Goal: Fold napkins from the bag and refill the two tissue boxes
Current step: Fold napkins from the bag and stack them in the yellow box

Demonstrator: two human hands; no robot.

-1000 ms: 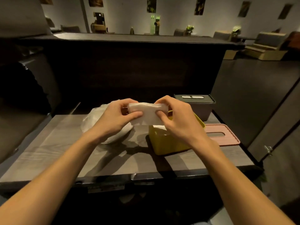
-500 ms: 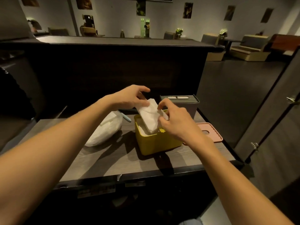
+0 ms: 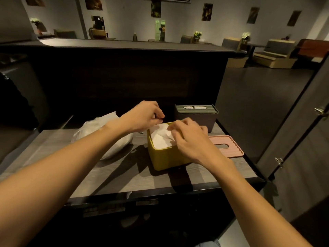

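- Since half a second ago, the folded napkin (image 3: 161, 138) has gone from tilted above the yellow tissue box (image 3: 165, 157) to lying flat inside it, on the white stack.
- Right hand (image 3: 191, 139) reaches over the box's right side, fingers curled down onto the napkin's right part, pressing or pinching it; which one cannot be told.
- Left hand (image 3: 144, 116) hovers just above the box's far-left corner, fingers curled and holding nothing visible.
- Yellow box stands open near the worktop's (image 3: 115, 177) right side; its pink lid (image 3: 226, 146) lies flat just beside it at the right edge.
- Grey tissue box (image 3: 195, 116), lid on, sits at the far-right corner.
- Plastic bag (image 3: 105, 138) lies left of the yellow box.
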